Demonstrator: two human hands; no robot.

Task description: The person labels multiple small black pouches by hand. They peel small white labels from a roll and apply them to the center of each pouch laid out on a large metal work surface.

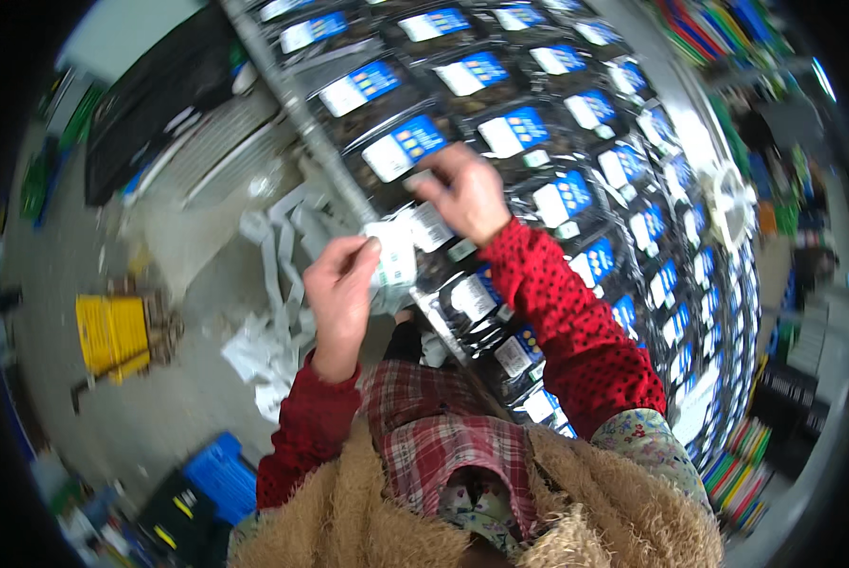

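Observation:
Rows of black film-wrapped packs [513, 131] with blue and white labels cover the table on the right, many also bearing a small green and white sticker. Between thumb and fingers, my left hand [343, 291] grips a strip of white stickers [396, 259] at the table's near left edge. My right hand [467, 192] is over the packs, thumb and forefinger close together near the corner of one pack's label [403, 148]. Whether a small sticker is between those fingertips is too blurred to tell. Long white backing strips [275, 248] hang beside the table edge below my left hand.
The table's metal edge [311, 131] runs diagonally past my body. On the floor at left are a yellow container [112, 334], crumpled white strips [258, 355] and a blue crate [224, 476]. A white tape roll [731, 206] sits at the table's far side. Stacked coloured crates [722, 28] stand beyond.

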